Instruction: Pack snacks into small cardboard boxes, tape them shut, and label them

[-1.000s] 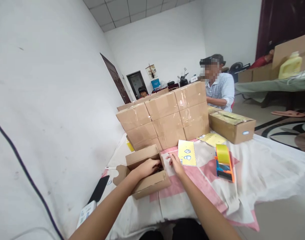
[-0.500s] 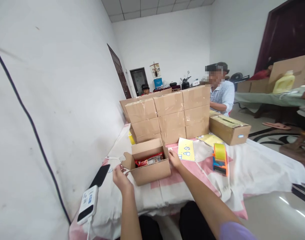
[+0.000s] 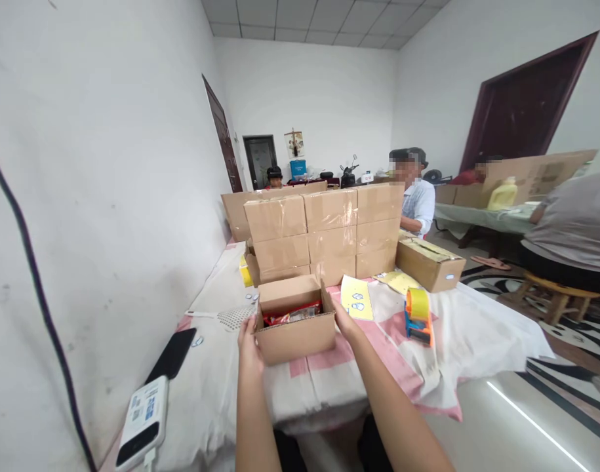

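Observation:
An open cardboard box (image 3: 297, 339) stands on the cloth-covered table in front of me. Red and clear packets (image 3: 296, 314) lie inside it, partly hidden by the front wall. My left hand (image 3: 250, 339) is pressed along the box's left end, its thumb in front and its fingers around the side. At the opposite end, my right hand (image 3: 343, 320) holds the right wall, with most fingers hidden behind it. A yellow printed card (image 3: 357, 298) lies just beyond my right hand. White perforated sheeting (image 3: 233, 318) lies by my left hand.
Stacked sealed cartons (image 3: 329, 229) form a wall behind the box. An orange-and-blue tape dispenser (image 3: 418, 318) and a long carton (image 3: 431, 263) are to the right. A black phone (image 3: 172, 354) and white power bank (image 3: 143, 419) lie left. Other people sit beyond.
The box's left flap, which stuck outward beside my left hand, is now upright against the end. My left hand has moved in against the box. The view has turned right.

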Available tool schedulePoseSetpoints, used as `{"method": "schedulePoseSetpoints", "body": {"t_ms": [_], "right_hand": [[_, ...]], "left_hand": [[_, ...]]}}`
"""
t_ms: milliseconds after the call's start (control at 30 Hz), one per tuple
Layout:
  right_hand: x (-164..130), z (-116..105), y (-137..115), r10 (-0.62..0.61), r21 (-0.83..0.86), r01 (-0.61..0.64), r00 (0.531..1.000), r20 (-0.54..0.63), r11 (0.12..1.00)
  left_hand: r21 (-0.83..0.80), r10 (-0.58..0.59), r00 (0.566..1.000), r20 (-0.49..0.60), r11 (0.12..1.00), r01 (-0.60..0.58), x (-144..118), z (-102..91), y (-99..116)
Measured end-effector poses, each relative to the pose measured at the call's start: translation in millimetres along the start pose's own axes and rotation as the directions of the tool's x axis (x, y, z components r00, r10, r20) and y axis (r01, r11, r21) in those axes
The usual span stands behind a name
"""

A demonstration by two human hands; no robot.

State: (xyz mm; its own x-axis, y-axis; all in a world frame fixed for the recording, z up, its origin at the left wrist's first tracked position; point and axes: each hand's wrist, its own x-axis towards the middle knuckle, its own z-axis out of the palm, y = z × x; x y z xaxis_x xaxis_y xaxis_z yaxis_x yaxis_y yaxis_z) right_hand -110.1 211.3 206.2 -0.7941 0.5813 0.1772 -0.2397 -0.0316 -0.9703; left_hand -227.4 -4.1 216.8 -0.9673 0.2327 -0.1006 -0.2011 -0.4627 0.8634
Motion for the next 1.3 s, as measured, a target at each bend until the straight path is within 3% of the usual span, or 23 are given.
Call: {"method": "schedulePoseSetpoints", "body": {"t_ms": [133, 233, 367, 567, 667, 767, 900, 1133, 1300], "right_hand": [[-13, -1, -20, -0.025, 0.164, 0.023, 1.000, 0.008, 0.986], [-12, 0, -25, 0.068, 0.176, -0.056, 0.996, -0.063, 0.983], [-6, 5, -26, 0.054, 0.164, -0.034, 0.991, -0.119, 0.986], [-10, 3, -33, 0.072, 0.142, -0.065, 0.996, -0.048, 0.988], [-14, -1, -37, 0.099, 0.095, -0.097, 0.995, -0.015, 0.991], [-17, -2, -42, 0.079, 0.102, -0.079, 0.997, 0.007, 0.992], [-18, 0, -48, 0.050, 0.134, -0.057, 0.997, 0.054, 0.989], [-15, 2, -45, 0.223, 0.091, -0.214, 0.969, -0.104, 0.973], [-6, 2, -33, 0.045, 0.175, -0.024, 0.993, -0.113, 0.984]], "left_hand": [[0.011, -0.032, 0.998, 0.054, 0.999, 0.031, -4, 6.4, 1], [0.043, -0.069, 0.997, 0.040, 0.997, 0.067, -9, 2.0, 2], [0.052, -0.062, 0.998, 0.028, 0.997, 0.061, -15, -3.8, 1], [0.061, -0.051, 0.998, 0.023, 0.997, 0.050, -20, -0.3, -3], [0.087, -0.046, 0.995, 0.092, 0.996, 0.038, -20, -1.5, 0], [0.177, -0.055, 0.985, 0.162, 0.984, 0.026, -17, -7.6, 4], [0.292, -0.091, 0.982, 0.163, 0.956, 0.040, -14, -13.8, 10], [0.221, -0.162, 0.971, 0.177, 0.968, 0.121, -28, -2.7, 14], [0.177, -0.147, 0.981, 0.128, 0.977, 0.123, -25, -1.1, 12]]}}
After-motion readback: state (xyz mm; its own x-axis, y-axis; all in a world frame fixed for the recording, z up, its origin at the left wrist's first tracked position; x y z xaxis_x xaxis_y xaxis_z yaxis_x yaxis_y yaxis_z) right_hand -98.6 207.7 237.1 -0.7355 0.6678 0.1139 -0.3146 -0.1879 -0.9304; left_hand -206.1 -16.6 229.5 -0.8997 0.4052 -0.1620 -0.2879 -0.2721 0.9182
